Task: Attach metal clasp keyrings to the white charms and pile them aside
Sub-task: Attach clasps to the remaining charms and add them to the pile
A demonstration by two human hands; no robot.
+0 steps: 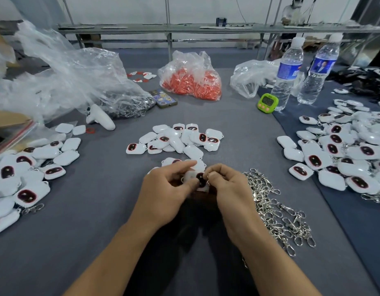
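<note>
steadiness counts most in this step: the left hand (167,189) should hold the charm (193,177) firm, loop end turned toward the other hand, while the right hand (227,186) works the ring of the clasp (207,176) through that loop. best to move only the ring, not the charm, and to check that it has closed fully before letting go (a half-caught ring would likely slip off in a pile).

the left thumb and forefinger pinch the charm, with the other fingers curled beneath it. the right thumb and forefinger press tight on a small bit of metal at the charm's edge. i take it to be the clasp, though the fingers hide most of it.

the charm sits between the two hands, just above the table (99,221), near the front of the heap of loose charms (178,139) and left of the heap of clasps (276,210). it is a small, glossy white piece, a rounded square, with a dark oval patch rimmed in red on its face. the same kind lies in the pile at the left (24,178), some with clasps on.
</note>
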